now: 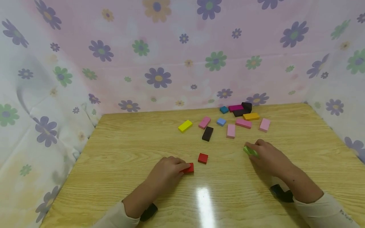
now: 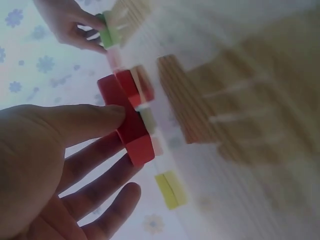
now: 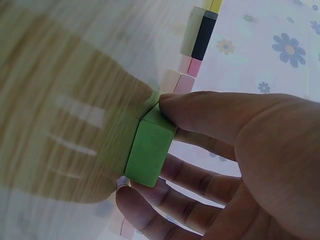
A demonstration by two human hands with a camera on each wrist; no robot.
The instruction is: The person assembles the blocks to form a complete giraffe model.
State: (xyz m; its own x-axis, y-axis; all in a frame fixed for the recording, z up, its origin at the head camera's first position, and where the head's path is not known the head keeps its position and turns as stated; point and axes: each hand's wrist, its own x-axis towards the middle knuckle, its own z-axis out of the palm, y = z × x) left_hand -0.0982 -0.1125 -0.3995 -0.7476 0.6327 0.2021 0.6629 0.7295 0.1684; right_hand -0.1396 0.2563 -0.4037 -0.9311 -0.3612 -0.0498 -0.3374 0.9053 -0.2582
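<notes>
My left hand (image 1: 167, 173) pinches a long red block (image 1: 190, 168) between thumb and fingers, low over the wooden tabletop. In the left wrist view the thumb lies across this red block (image 2: 131, 127), and the lower fingers spread away from it. Just beyond it sits a smaller red block (image 1: 203, 158), apart from both hands. Farther right, my right hand (image 1: 269, 159) grips a light green block (image 1: 250, 151). The right wrist view shows the thumb on the top edge of the green block (image 3: 150, 150) with fingers behind it, close to the glossy table surface.
Toward the table's back lie a yellow block (image 1: 185, 126), a black block (image 1: 207, 134), a light blue block (image 1: 221, 122), an orange block (image 1: 251, 116) and several pink ones, including one pink block (image 1: 231, 131). A flowered cloth (image 1: 171, 57) encloses the wooden table (image 1: 128, 142) behind and at both sides.
</notes>
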